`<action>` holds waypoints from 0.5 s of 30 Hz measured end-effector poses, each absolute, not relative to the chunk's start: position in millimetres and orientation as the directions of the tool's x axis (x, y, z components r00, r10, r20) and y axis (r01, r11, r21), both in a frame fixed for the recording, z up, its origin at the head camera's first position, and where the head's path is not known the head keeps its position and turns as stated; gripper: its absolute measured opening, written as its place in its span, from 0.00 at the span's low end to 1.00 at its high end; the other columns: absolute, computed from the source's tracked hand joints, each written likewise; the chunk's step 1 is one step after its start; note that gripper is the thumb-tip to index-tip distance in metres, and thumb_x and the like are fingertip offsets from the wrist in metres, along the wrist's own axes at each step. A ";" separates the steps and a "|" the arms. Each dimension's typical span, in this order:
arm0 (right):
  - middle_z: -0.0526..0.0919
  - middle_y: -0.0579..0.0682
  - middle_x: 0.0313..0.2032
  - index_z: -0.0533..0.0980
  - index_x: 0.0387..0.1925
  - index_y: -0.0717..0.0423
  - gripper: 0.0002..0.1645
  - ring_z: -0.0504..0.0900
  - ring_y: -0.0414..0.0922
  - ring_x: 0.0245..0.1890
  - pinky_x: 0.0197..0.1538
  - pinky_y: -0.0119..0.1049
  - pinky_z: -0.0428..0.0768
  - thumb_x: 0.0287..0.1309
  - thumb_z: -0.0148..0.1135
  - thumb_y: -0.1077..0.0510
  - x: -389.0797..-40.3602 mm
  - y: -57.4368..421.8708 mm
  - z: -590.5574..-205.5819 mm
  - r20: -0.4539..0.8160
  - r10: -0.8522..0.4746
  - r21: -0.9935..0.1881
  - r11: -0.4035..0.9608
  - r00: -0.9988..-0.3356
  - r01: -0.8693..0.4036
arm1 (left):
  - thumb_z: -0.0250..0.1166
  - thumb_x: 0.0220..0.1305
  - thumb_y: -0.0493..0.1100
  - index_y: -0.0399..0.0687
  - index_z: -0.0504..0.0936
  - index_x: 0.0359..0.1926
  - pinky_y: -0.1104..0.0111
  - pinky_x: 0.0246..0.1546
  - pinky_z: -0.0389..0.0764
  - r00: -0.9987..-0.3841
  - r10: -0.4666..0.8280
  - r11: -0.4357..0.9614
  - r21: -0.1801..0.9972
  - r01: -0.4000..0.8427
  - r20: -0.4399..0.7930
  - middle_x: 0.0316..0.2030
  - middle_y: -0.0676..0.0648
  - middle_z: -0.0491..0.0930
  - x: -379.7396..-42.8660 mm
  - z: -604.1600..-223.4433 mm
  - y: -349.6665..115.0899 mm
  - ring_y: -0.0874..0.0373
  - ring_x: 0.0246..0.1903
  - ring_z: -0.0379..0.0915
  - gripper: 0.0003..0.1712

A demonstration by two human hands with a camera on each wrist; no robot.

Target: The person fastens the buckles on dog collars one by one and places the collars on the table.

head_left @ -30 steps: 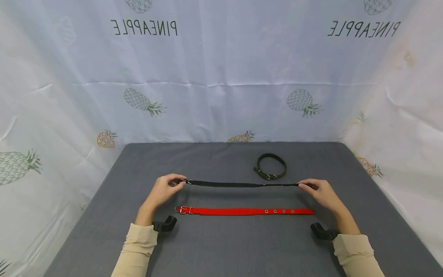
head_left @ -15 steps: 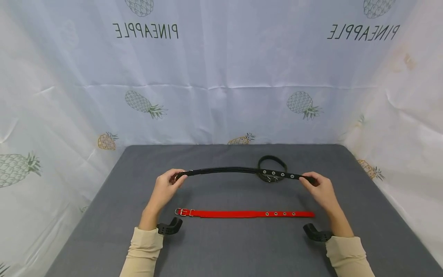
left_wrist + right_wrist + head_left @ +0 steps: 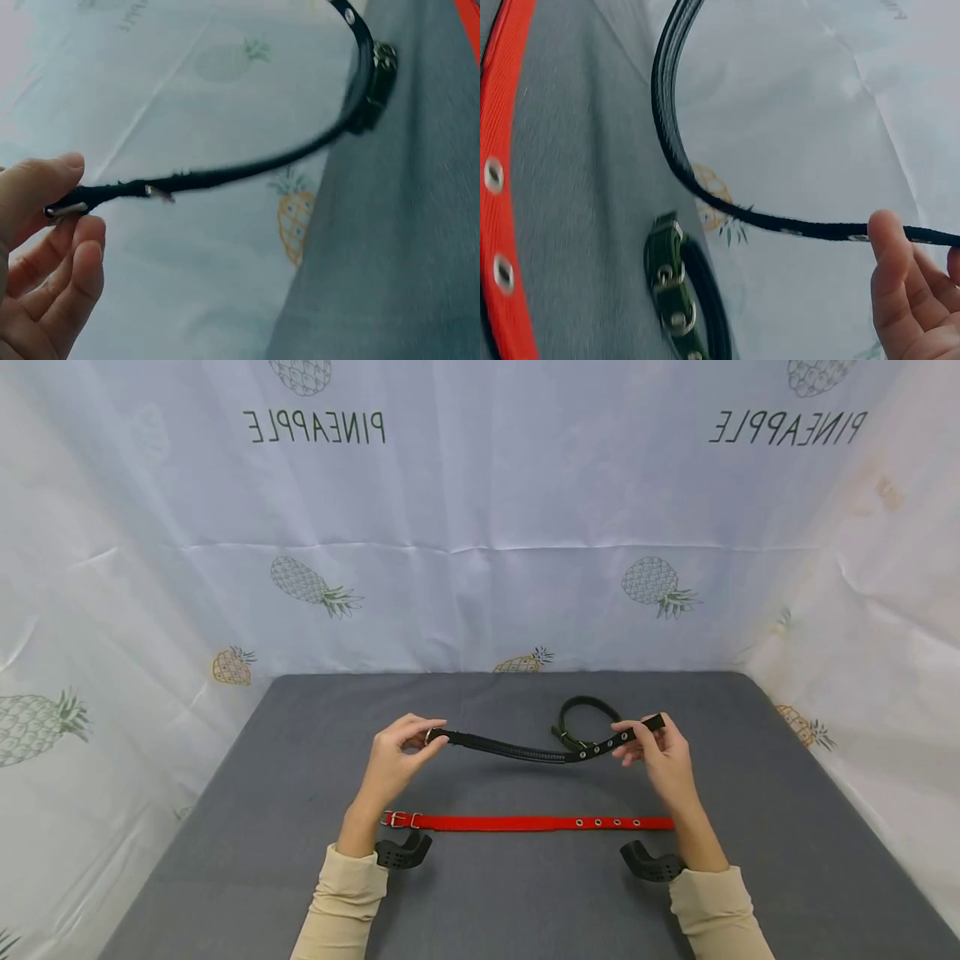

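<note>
A black collar (image 3: 517, 751) hangs in a shallow sag between both hands, above the table. My left hand (image 3: 392, 764) pinches its buckle end between thumb and fingers; the metal buckle (image 3: 67, 210) shows in the left wrist view. Toward the other end, my right hand (image 3: 663, 760) pinches the strap near its eyelets, and the tip sticks out past the fingers. Behind the strap lies a dark green collar (image 3: 618, 714), buckled into a ring; the held strap and right fingers overlap part of it. Closer to me, a red collar (image 3: 495, 823) is laid out straight, its right tip hidden behind the right wrist.
A grey cloth covers the table (image 3: 510, 902). White curtains (image 3: 480, 602) printed with pineapples rise behind it and at both sides. Black camera mounts (image 3: 405, 850) stick inward from both wrists above the table.
The black collar first rose off the table into an upward arc. Now the hands are closer together and it sags; the right hand has shifted its hold inward, so the tip shows.
</note>
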State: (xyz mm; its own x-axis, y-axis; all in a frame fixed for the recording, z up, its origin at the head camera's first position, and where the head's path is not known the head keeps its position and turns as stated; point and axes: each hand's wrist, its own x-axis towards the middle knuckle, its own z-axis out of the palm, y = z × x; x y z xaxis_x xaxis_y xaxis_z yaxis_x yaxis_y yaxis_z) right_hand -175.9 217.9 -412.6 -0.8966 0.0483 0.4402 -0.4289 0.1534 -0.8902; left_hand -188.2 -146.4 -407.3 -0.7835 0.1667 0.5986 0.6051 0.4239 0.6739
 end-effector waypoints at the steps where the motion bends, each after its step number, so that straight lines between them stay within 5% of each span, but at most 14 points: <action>1: 0.87 0.34 0.35 0.66 0.40 0.72 0.12 0.82 0.33 0.22 0.25 0.28 0.79 0.72 0.45 0.62 -176.4 215.1 -411.8 0.438 0.043 -0.894 0.124 -0.898 -0.431 | 0.70 0.56 0.35 0.41 0.86 0.44 0.76 0.34 0.82 -0.789 0.165 0.408 0.687 0.601 0.592 0.34 0.44 0.81 -187.5 -406.0 -143.7 0.69 0.29 0.70 0.13; 8: 0.86 0.35 0.34 0.70 0.44 0.57 0.05 0.82 0.37 0.23 0.28 0.29 0.83 0.68 0.52 0.65 -177.3 195.7 -405.1 0.410 -0.007 -0.905 0.124 -0.912 -0.408 | 0.71 0.52 0.31 0.38 0.86 0.44 0.78 0.36 0.82 -0.790 0.150 0.298 0.735 0.609 0.594 0.42 0.39 0.83 -184.5 -398.5 -130.2 0.71 0.35 0.73 0.15; 15: 0.82 0.28 0.34 0.76 0.45 0.73 0.13 0.81 0.33 0.25 0.34 0.27 0.83 0.62 0.59 0.67 -173.5 176.5 -398.2 0.368 -0.104 -0.899 0.216 -0.924 -0.382 | 0.69 0.53 0.29 0.33 0.83 0.48 0.76 0.37 0.83 -0.756 0.209 0.210 0.727 0.654 0.620 0.43 0.34 0.83 -183.8 -399.3 -119.8 0.71 0.36 0.77 0.18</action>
State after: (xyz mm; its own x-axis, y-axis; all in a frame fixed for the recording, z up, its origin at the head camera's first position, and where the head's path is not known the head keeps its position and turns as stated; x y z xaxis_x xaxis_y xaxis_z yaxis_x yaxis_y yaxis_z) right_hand -173.5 176.5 -398.2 -0.9241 -0.1043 0.3676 -0.3819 0.2160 -0.8986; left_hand -183.8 -119.8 -399.3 -0.7562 0.2086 0.6203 0.6540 0.2100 0.7267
